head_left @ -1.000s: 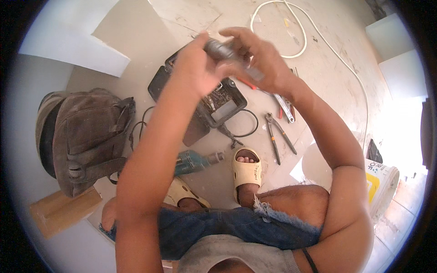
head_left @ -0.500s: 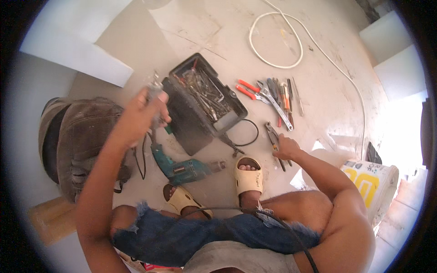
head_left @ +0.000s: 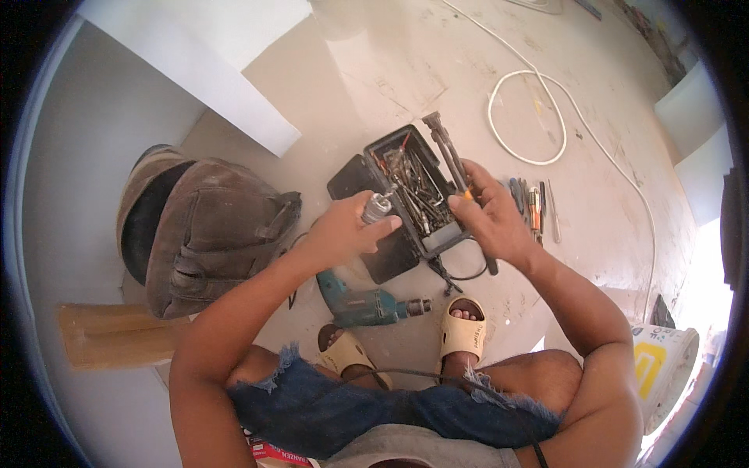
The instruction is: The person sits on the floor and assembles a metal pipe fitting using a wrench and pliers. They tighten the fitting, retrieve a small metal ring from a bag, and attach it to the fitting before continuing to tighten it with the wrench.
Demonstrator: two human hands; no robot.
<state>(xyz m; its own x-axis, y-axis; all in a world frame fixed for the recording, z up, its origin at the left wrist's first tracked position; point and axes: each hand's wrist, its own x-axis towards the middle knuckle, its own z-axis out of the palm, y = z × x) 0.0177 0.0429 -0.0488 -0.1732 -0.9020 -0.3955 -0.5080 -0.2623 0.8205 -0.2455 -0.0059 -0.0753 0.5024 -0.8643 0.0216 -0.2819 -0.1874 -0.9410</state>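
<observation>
My left hand [head_left: 343, 230] is closed around a small grey, glassy-looking cylindrical thing [head_left: 378, 207] with a metal tip; its exact kind is unclear. My right hand [head_left: 497, 214] grips a pair of dark pincers [head_left: 447, 148] by yellow-banded handles, jaws pointing up and away from me. Both hands are raised over an open black toolbox [head_left: 381, 264] filled with loose bits, hex keys and other small metal pieces. The pincers and right hand hide its right side. Below the left hand, a teal power drill [head_left: 365, 306] lies on the floor, chuck toward the right.
Several screwdrivers [head_left: 535, 209] lie right of the toolbox, partly behind my right hand. A brown backpack [head_left: 222, 234] stands at left above a piece of cardboard [head_left: 113, 335]. White cable [head_left: 563, 129] loops across the far floor. A white bucket [head_left: 669, 363] stands at right.
My right hand has lifted the pincers off the floor and brought them left, over the toolbox. The left hand has come nearer the toolbox with the small thing. The view has shifted left.
</observation>
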